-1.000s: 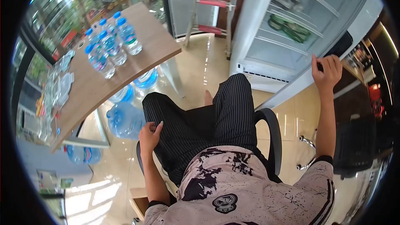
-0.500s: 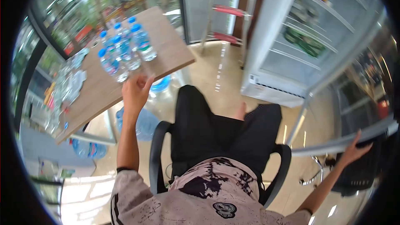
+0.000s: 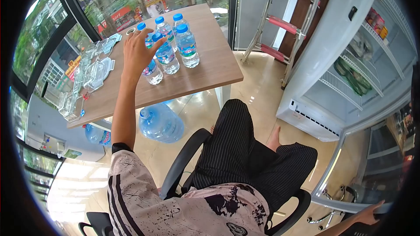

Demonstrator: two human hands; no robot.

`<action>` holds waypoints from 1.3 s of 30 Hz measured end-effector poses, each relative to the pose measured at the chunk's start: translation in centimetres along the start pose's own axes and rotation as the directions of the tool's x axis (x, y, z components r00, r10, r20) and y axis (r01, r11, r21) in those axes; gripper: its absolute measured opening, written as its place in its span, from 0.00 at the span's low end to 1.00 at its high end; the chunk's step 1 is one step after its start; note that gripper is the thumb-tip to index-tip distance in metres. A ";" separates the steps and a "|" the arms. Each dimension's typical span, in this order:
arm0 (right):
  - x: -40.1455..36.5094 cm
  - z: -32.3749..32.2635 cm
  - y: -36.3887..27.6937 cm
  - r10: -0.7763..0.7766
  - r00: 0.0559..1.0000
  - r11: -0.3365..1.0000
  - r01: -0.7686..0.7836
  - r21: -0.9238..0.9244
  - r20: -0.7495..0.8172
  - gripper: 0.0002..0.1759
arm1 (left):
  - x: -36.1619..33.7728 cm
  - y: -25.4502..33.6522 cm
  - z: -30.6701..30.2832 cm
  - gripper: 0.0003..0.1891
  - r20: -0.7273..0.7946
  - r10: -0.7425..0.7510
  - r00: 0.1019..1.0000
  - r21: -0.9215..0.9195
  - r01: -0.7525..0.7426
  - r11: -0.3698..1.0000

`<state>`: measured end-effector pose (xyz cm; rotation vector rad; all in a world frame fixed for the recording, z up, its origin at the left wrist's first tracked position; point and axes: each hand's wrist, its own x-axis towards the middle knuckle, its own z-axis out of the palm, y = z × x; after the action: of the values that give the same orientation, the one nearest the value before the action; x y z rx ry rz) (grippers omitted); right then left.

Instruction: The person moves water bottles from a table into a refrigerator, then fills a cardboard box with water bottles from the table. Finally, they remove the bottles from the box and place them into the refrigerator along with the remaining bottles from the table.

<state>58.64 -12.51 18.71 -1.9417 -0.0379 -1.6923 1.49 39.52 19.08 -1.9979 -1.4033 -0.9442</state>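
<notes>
My left hand (image 3: pixel 137 52) is over the near left of a cluster of several small water bottles (image 3: pixel 188 50) with blue caps. Its thumb and fingers are spread apart and curved, with nothing visibly held. Below the fingers stands the nearest bottle (image 3: pixel 153 75), its cap hidden behind my hand. At the far lower right, my right hand (image 3: pixel 367 216) is at the edge of the open glass fridge door (image 3: pixel 337 188), thumb and fingers on either side of it. Part of that hand falls into the dark rim of the view.
Clear plastic packs (image 3: pixel 94 74) lie along the left of the wooden table (image 3: pixel 210 67). A large water jug (image 3: pixel 162 124) lies on the floor below it. The open fridge (image 3: pixel 315 105) stands right, near a ladder (image 3: pixel 280 24). My chair's armrest (image 3: pixel 188 157) is close to my left.
The view has swung left, so the table, fridge and ladder sit further right. My left hand has moved up and forward over the bottles. My right hand stays at the door edge.
</notes>
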 end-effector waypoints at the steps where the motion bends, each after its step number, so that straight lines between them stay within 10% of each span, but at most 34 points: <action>1: -0.6 0.3 -1.6 -0.249 0.942 0.960 0.271 0.072 -0.225 0.22 | 0.0 -0.2 0.0 0.23 0.044 -0.025 0.999 -0.025 0.026 0.999; 4: -4.8 2.8 -4.7 -0.339 0.940 0.834 0.311 0.456 -0.022 0.21 | -0.1 -0.4 0.6 0.23 0.151 -0.075 0.986 -0.072 0.086 0.994; 5: -7.5 2.8 -9.4 -0.149 0.949 0.658 -0.113 0.744 0.277 0.20 | 0.0 -0.4 0.8 0.23 0.200 -0.091 0.976 -0.098 0.113 0.989; 7: -12.5 3.3 -17.0 -0.560 0.776 0.394 -0.061 0.917 0.292 0.25 | 0.1 -0.4 1.1 0.23 0.214 -0.089 0.973 -0.075 0.107 0.991; 8: -15.4 2.9 -20.7 -0.699 0.656 0.393 0.017 0.919 0.287 0.30 | 0.2 -0.3 1.0 0.24 0.258 -0.109 0.960 -0.070 0.131 0.989; 9: -18.0 0.4 -25.6 -0.568 0.563 0.366 -0.481 0.796 0.601 0.32 | 0.3 -0.2 0.9 0.24 0.300 -0.132 0.945 -0.063 0.158 0.986; 15: -24.4 -4.8 -44.1 -0.922 0.054 0.199 -0.784 0.588 0.384 0.34 | -0.2 -1.7 0.7 0.22 0.257 0.039 0.966 0.017 -0.045 0.999; 22: -35.2 -8.5 -56.5 -0.938 0.256 -0.013 -0.701 0.713 0.235 0.41 | 0.7 -2.2 0.5 0.21 0.353 0.063 0.934 -0.111 -0.025 0.994; 24: -35.7 -9.2 -57.7 -0.971 0.117 0.032 -0.801 0.598 0.209 0.39 | 1.1 -1.6 0.6 0.20 0.401 0.038 0.915 -0.131 0.017 0.991; 27: -37.3 -10.1 -58.1 -0.958 0.156 0.012 -0.815 0.580 0.239 0.35 | 0.7 -2.0 1.5 0.21 0.356 0.068 0.932 -0.082 -0.042 0.996; 39: -28.9 0.4 -38.8 -0.909 0.155 0.033 -0.899 0.437 0.388 0.37 | 1.4 12.0 -1.9 0.15 0.181 0.377 0.908 -0.276 -0.321 0.906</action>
<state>38.66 30.01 7.01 -1.0262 -1.4755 0.6669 12.68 34.96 21.09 -2.5063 -1.0179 -0.7641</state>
